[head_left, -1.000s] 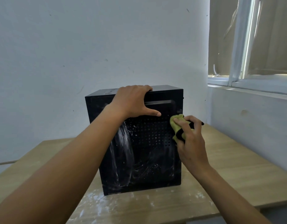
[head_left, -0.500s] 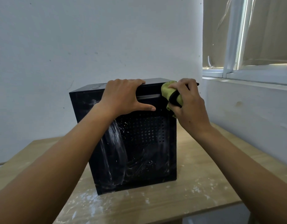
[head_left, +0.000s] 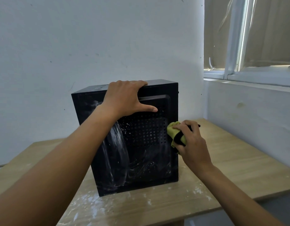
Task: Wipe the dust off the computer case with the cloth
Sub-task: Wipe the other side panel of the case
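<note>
A black computer case (head_left: 141, 160) stands upright on the wooden table (head_left: 222, 160). Its near side panel has a perforated vent and white dust smears across the lower half. My left hand (head_left: 124, 98) grips the top edge of the case, fingers curled over the top, thumb stretched along the panel. My right hand (head_left: 191, 142) holds a bunched yellow-green and black cloth (head_left: 175, 132) against the right edge of the side panel, about halfway up.
White dust lies scattered on the table in front of the case (head_left: 111, 207). A white wall (head_left: 92, 46) stands close behind. A window with a white frame (head_left: 232, 46) and a ledge is at the right. The table's front edge is near.
My right hand went up with the cloth to the case's top right corner, then came back down along the right edge to mid height. My left hand stayed on the top edge.
</note>
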